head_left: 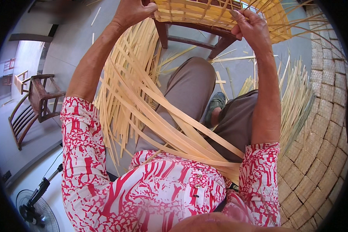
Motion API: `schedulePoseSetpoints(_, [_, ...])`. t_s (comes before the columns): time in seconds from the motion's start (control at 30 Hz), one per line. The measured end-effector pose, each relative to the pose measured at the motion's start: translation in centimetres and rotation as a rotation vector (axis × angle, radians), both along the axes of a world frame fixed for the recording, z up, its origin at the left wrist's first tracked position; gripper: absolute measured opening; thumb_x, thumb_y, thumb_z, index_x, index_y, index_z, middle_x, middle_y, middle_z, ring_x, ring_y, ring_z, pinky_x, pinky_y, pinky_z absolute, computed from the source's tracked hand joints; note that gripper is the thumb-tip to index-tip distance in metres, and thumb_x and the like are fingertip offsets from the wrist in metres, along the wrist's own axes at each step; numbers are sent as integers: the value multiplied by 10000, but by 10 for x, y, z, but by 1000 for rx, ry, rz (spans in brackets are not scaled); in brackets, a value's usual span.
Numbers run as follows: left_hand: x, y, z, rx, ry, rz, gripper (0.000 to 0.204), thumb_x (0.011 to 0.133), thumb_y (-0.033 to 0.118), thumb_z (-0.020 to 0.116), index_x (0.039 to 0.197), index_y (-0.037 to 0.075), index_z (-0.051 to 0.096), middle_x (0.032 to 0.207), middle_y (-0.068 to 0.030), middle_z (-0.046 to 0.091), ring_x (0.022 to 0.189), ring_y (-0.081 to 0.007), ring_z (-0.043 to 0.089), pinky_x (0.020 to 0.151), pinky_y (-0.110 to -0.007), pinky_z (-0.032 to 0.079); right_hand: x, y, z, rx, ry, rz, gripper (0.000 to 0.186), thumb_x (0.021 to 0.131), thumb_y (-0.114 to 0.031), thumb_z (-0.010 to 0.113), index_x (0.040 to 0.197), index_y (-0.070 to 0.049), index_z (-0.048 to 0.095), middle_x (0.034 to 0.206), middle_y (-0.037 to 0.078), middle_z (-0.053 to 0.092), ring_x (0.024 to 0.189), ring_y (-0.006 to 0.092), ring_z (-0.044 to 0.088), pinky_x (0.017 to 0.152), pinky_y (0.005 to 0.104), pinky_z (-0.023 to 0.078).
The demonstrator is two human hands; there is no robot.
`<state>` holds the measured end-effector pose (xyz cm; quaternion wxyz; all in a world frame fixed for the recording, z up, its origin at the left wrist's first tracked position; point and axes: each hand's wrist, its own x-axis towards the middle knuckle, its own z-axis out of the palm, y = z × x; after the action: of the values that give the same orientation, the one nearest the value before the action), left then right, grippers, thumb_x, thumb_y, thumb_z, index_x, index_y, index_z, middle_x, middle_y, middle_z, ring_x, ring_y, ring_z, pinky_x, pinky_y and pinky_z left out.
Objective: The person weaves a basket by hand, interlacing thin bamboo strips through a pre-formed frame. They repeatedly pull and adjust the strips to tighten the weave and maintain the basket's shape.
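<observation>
A yellow basket [195, 17] woven from flat strips lies at the top of the view on a dark wooden stool [191, 41]. Loose strip ends fan out from its right side. My left hand [134, 12] is closed at the basket's left end, its fingertips partly cut off by the view's upper edge. At the near right part of the rim, my right hand [252, 28] pinches the weave between thumb and fingers. Several long pale strips [158, 108] lie across my lap and thigh, below both hands.
A big pile of strips [120, 77] covers the floor on the left; thinner, greener strips [297, 100] lie to the right. Stacked woven pieces [317, 154] line the right side. Farther left are a wooden chair [36, 100] and a black fan [34, 210].
</observation>
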<state>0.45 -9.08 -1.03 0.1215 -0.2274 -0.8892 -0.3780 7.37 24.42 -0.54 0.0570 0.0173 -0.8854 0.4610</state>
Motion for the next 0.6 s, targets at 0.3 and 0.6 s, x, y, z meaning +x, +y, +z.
schedulePoseSetpoints(0.3, [16, -5, -31, 74, 108, 21, 622, 844, 179, 781, 1351, 49, 444, 870, -71, 616, 742, -155, 627, 648, -297, 545, 1, 2, 2, 5, -49, 20, 304, 1005, -385, 649, 1054, -99, 741, 654, 41, 701, 581, 89, 668, 562, 258, 558])
schedulePoseSetpoints(0.6, [30, 27, -79, 288, 184, 242, 375, 830, 91, 784, 1160, 16, 622, 925, -118, 743, 904, -203, 743, 842, -339, 608, 0, 6, 0, 12, -89, 46, 327, 998, -396, 656, 1051, -83, 735, 644, 43, 690, 570, 82, 655, 539, 255, 548])
